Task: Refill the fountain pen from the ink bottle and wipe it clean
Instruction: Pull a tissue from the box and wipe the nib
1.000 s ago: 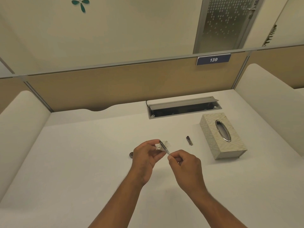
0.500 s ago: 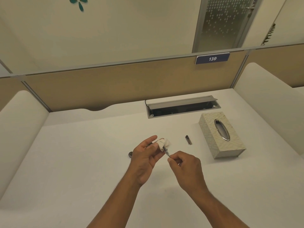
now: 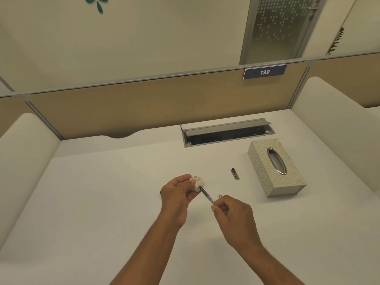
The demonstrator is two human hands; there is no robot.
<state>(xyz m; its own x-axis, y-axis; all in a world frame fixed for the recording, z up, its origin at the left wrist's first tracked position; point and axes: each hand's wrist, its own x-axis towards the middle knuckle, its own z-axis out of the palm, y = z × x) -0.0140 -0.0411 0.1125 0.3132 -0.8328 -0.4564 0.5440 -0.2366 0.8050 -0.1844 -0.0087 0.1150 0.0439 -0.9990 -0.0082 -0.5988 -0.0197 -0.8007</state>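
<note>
Above the middle of the white surface [image 3: 102,202], the left hand [image 3: 177,197] pinches a crumpled white tissue [image 3: 197,183] around the tip of a slim dark fountain pen [image 3: 206,196]. The right hand [image 3: 234,217] holds the pen's rear end in a fingertip grip. A small dark pen cap [image 3: 235,173] lies toward the right edge, beside a pale patterned tissue box [image 3: 276,167].

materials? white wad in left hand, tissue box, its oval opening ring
White wad: soft paper tissue, matte, crumpled folds. Tissue box: rigid shell, matte with pale leaf pattern; likely board or plastic wrapped, can't tell. Oval ring: polished chrome-look metal or plated plastic, bright reflections.
</note>
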